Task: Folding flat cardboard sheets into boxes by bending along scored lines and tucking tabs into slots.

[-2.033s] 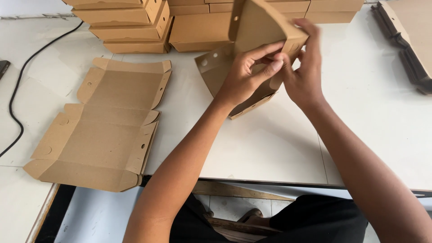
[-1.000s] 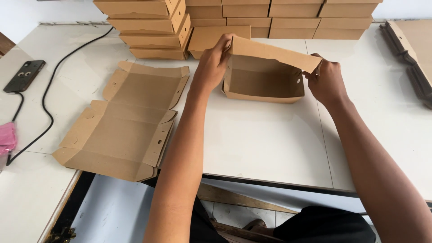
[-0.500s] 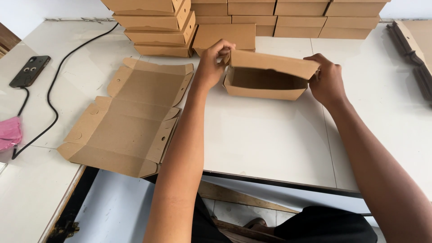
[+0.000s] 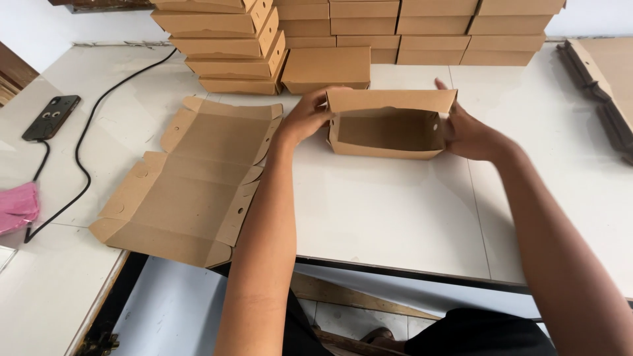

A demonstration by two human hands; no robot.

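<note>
Head view — flat cardboard blank (image 4: 191, 181) left of box (image 4: 389, 125); stacks (image 4: 369, 33) behind.

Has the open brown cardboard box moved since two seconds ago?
Yes. The open brown cardboard box was held up tilted; now it sits upright on the white table, near the stacked boxes.

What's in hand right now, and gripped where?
A folded brown cardboard box, lid open, resting on the white table. Left hand grips its left end wall, right hand its right end wall.
</note>
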